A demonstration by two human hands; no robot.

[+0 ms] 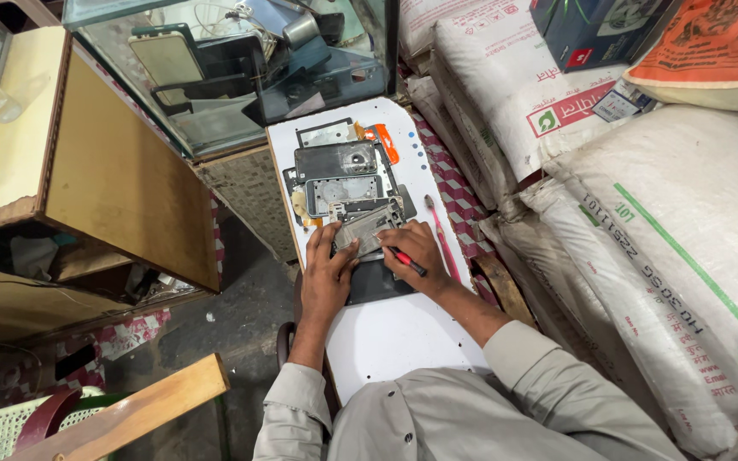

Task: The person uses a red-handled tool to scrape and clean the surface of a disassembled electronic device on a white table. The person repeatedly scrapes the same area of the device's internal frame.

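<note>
Hands meet over an opened phone (360, 232) on a white counter (395, 333). Left hand (328, 271): fingers curled, pinning the phone's grey inner plate at its near-left edge. Right hand (416, 252): closed around a red-and-black screwdriver (406, 260), tip toward the plate. More phone parts (337, 175) lie stacked just beyond, an orange strip (386, 141) at their far right. Pink tool (442, 239) lies just right of the right hand. Glass case (241, 68) stands far left; white sacks (659, 222) are piled along the right.
</note>
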